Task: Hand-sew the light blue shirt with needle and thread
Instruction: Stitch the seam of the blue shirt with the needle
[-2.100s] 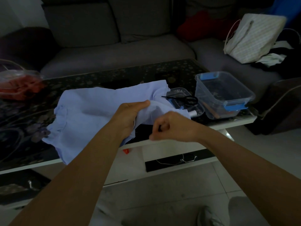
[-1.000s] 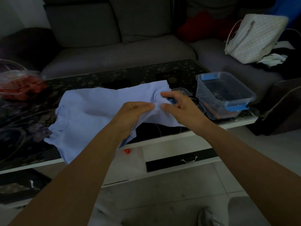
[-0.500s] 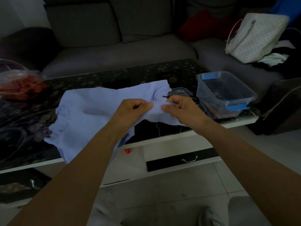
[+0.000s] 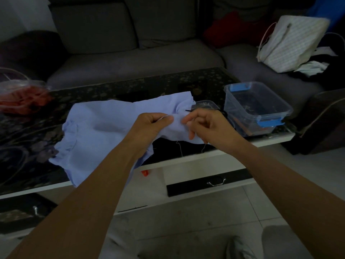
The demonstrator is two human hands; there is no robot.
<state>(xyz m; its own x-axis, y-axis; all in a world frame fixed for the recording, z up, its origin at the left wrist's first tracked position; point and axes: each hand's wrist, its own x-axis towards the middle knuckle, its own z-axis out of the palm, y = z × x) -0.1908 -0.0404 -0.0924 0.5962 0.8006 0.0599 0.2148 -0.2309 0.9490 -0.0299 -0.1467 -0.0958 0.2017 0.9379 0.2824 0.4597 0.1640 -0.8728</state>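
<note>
The light blue shirt (image 4: 104, 126) lies spread over the front of the dark glass table (image 4: 130, 86), its lower edge hanging past the rim. My left hand (image 4: 149, 126) pinches a raised fold of the shirt between thumb and fingers. My right hand (image 4: 207, 126) is just right of it, fingers curled against the same fold; the needle itself is too small to make out. Thin pale thread (image 4: 180, 146) dangles below the fold.
A clear plastic box with blue clips (image 4: 257, 107) stands at the table's right end, beside a smaller clear container (image 4: 205, 104) and black scissors (image 4: 188, 110). A bag of red things (image 4: 20, 98) sits far left. A grey sofa (image 4: 134, 53) and white tote (image 4: 291, 43) lie behind.
My right hand moved from a fist in front of the table edge up to the shirt fold beside my left hand. My left hand kept its pinch on the fabric.
</note>
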